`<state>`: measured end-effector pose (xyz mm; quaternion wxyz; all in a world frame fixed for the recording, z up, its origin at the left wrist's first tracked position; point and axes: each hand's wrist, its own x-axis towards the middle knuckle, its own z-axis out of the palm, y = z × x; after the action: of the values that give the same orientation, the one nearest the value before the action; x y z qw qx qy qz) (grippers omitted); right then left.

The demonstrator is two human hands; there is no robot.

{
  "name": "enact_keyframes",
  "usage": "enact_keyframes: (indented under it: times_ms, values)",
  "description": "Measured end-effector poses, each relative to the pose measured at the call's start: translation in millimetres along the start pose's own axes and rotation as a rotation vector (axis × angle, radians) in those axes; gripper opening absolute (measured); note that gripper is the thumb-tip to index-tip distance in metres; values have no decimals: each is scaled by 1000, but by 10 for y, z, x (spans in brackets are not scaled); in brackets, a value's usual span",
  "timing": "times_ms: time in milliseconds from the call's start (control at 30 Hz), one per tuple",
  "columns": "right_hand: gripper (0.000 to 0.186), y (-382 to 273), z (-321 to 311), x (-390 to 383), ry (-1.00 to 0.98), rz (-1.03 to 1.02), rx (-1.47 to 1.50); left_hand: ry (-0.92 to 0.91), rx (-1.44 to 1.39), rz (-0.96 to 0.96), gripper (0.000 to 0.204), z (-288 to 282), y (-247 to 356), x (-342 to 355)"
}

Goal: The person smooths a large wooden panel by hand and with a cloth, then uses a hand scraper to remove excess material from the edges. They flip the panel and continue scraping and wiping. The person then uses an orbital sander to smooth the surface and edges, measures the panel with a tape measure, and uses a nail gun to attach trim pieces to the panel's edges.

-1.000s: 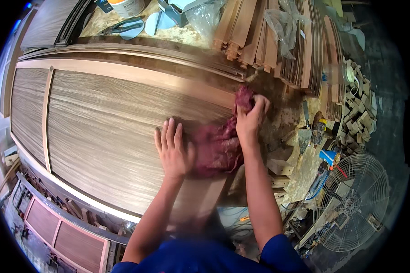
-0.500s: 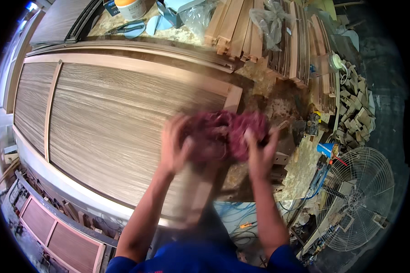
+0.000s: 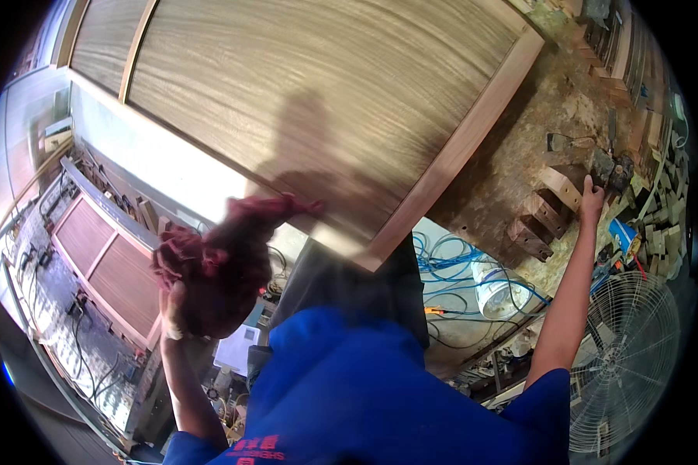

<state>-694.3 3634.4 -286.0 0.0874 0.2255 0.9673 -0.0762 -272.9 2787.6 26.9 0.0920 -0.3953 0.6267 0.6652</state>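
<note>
A crumpled dark red cloth [image 3: 223, 267] hangs from my left hand [image 3: 172, 311], whose thumb is closed over it. One end of the cloth reaches the near edge of a large framed wood-grain panel [image 3: 326, 93]. Out to the right, my right hand [image 3: 591, 200] is closed beside a drilled wooden block [image 3: 560, 188] and a dark tool [image 3: 602, 164]. What its fingers hold, if anything, is hidden.
More drilled blocks [image 3: 529, 237] lie on the stained workbench [image 3: 481, 198]. At the lower right stands a wire-cage fan [image 3: 613, 360]. Below the bench are blue hoses [image 3: 450, 256] and a white bucket [image 3: 498, 293]. A smaller reddish panel [image 3: 120, 271] lies at left.
Both hands were on the cloth over the panel's right end. My right hand has let go and moved right to the blocks; my left has carried the cloth left and nearer. The view has shifted.
</note>
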Motion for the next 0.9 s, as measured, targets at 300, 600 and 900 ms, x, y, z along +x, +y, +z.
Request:
enact_keyframes:
  times_ms: [300, 600, 900]
  values:
    - [71, -598, -108, -253, 41, -140, -210, 61, 251, 74, 36, 2240, -1805, 283]
    - [41, 248, -225, -293, 291, -426, 17, 429, -395, -122, 40, 2662, -1708, 223]
    - [18, -1571, -890, -2756, -451, -299, 738, 434, 1039, 491, 39, 3276, -1765, 360]
